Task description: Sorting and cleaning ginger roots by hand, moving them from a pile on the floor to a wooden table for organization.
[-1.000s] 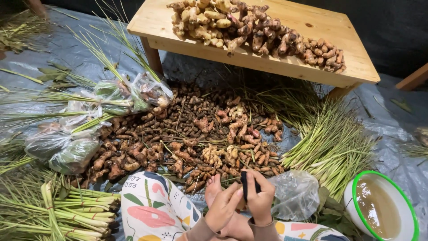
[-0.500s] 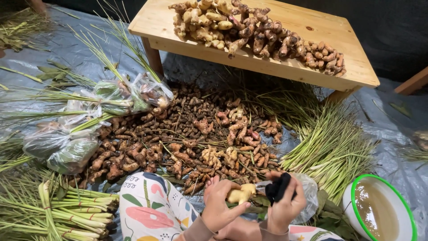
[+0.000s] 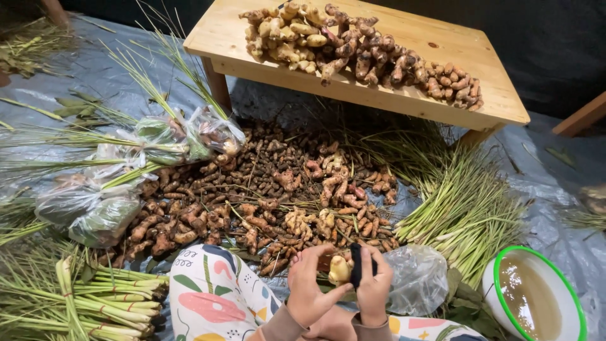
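Observation:
My left hand (image 3: pixel 310 287) holds a pale yellowish root piece (image 3: pixel 339 269) in front of me, low in the head view. My right hand (image 3: pixel 372 287) grips a small black-handled tool (image 3: pixel 356 265) pressed against that root piece. Both hands sit close together above my knee in flowered fabric (image 3: pixel 211 297). Just beyond them lies a large heap of brown roots (image 3: pixel 265 196) on a grey plastic sheet (image 3: pixel 555 189). A crumpled clear plastic bag (image 3: pixel 416 278) lies right of my right hand.
A low wooden table (image 3: pixel 480 76) at the back bears a row of paler roots (image 3: pixel 353 44). Lemongrass bundles (image 3: pixel 461 208) lie at right, more stalks (image 3: pixel 82 297) at lower left. Filled clear bags (image 3: pixel 126 170) sit left. A white green-rimmed bowl (image 3: pixel 536 293) holds murky water.
My hands have come together lower in the view. The pale root piece, hidden a second ago, is now in my left hand with the black tool against it.

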